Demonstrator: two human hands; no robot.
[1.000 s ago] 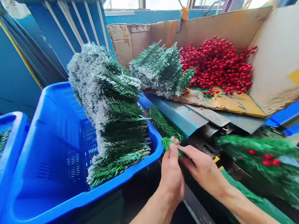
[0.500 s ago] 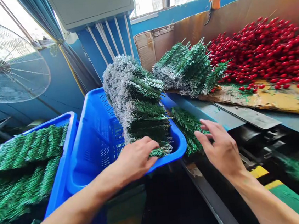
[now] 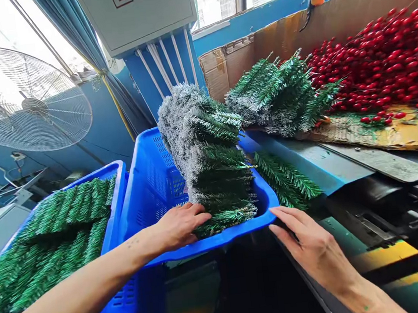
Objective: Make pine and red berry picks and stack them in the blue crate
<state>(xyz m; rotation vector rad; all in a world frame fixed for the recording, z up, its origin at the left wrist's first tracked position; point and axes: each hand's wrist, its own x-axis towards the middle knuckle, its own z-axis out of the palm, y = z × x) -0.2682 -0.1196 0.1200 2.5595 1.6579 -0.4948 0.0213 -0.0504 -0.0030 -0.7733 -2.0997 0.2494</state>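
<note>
A stack of frosted green pine sprigs (image 3: 208, 151) stands in the right-hand blue basket (image 3: 223, 238). At the stack's lower left, my left hand (image 3: 181, 225) rests by the basket's front rim, its fingers bent against the bottom sprigs; its fingertips are partly hidden. My right hand (image 3: 307, 238) is at the basket's right front corner, thumb and fingers apart, with the fingertips at or near the rim and nothing visible between them. Just beyond that corner lie loose green sprigs (image 3: 286, 180).
Another blue basket (image 3: 118, 201) full of green sprigs stands at left. Behind are a wire fan (image 3: 35, 105) and a grey wall box (image 3: 142, 14). More frosted sprigs (image 3: 280, 94) and red berries (image 3: 382, 66) lie by cardboard at right, above dark machinery (image 3: 413, 219).
The view has shifted, so the baskets appear farther right. My right hand has moved down from the loose sprigs to the basket's corner. My left hand has moved left along the stack's base.
</note>
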